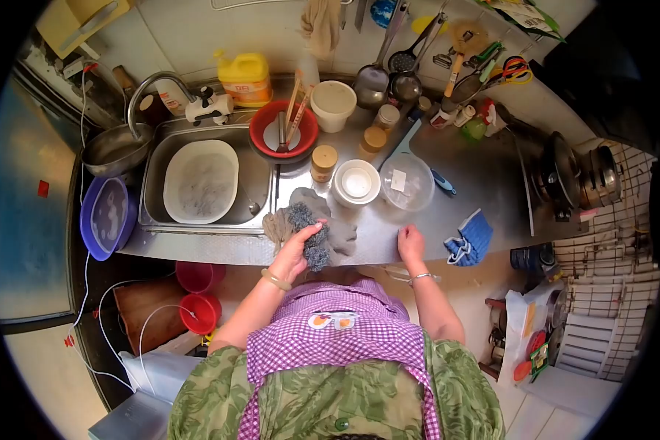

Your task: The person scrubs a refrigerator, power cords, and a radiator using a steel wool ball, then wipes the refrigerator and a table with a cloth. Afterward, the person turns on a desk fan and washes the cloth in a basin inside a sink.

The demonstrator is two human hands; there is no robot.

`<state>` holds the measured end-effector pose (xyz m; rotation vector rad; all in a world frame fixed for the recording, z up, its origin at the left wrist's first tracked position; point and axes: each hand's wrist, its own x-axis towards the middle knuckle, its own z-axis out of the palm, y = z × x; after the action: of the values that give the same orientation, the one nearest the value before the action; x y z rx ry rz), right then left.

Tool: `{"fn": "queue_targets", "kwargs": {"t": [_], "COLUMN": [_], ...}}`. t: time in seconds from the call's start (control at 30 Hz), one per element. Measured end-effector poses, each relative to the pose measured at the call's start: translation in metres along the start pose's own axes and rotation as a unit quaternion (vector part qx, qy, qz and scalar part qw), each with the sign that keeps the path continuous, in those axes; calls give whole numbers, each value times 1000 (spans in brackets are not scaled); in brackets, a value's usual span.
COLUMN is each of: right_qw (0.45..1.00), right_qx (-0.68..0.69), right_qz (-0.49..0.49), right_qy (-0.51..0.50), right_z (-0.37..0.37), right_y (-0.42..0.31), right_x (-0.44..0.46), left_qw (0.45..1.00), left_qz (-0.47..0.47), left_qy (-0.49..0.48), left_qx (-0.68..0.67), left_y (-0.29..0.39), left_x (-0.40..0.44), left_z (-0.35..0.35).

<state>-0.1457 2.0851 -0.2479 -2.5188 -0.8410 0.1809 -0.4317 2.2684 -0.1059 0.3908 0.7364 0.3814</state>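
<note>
My left hand (295, 253) is closed on a dark grey scrubber or rag (314, 246), held over the counter's front edge. Beneath and beside it lie crumpled grey cloths (341, 236) and a brownish one (277, 226). At the counter edge further right, my right hand (411, 243) is curled closed; whether it holds anything is hidden. Behind the hands stand white bowls (356, 182) and a clear round container (407, 181). A blue cloth (470, 238) lies to the right of my right hand.
A sink (259, 220) at left holds a white basin (200, 182) under a faucet (136, 110). Jars (323, 163), a red bowl (312, 132), a white tub (333, 105) and a yellow jug (245, 79) line the back. Pots (600, 176) stand at far right.
</note>
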Motion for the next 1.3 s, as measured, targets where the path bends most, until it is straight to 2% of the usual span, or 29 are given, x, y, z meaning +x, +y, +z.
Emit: {"fn": "queue_targets", "kwargs": {"t": [0.2, 0.3, 0.4, 0.63, 1.1, 1.2, 1.3], "right_qw": [998, 993, 992, 991, 993, 993, 990], "right_qx": [-41, -72, -72, -84, -73, -62, -79], "right_qz": [32, 26, 44, 60, 73, 56, 108], "right_qy": [47, 92, 94, 86, 62, 82, -41], "right_z": [7, 20, 15, 9, 6, 5, -13], "right_y": [-6, 2, -11, -17, -20, -23, -36], "right_x": [-7, -6, -8, -7, -7, -9, -8], "left_qw": [999, 997, 993, 980, 976, 973, 974], "left_qz": [13, 21, 52, 150, 154, 165, 161], "left_qy": [40, 71, 69, 115, 140, 150, 148], "left_qx": [-10, -35, -79, -59, -61, -60, -58], "left_y": [-7, 3, 8, -3, -5, -6, -6], "left_x": [-22, -55, -73, -78, -85, -84, -85], "left_z": [-29, -23, -27, -34, -32, -32, -32]}}
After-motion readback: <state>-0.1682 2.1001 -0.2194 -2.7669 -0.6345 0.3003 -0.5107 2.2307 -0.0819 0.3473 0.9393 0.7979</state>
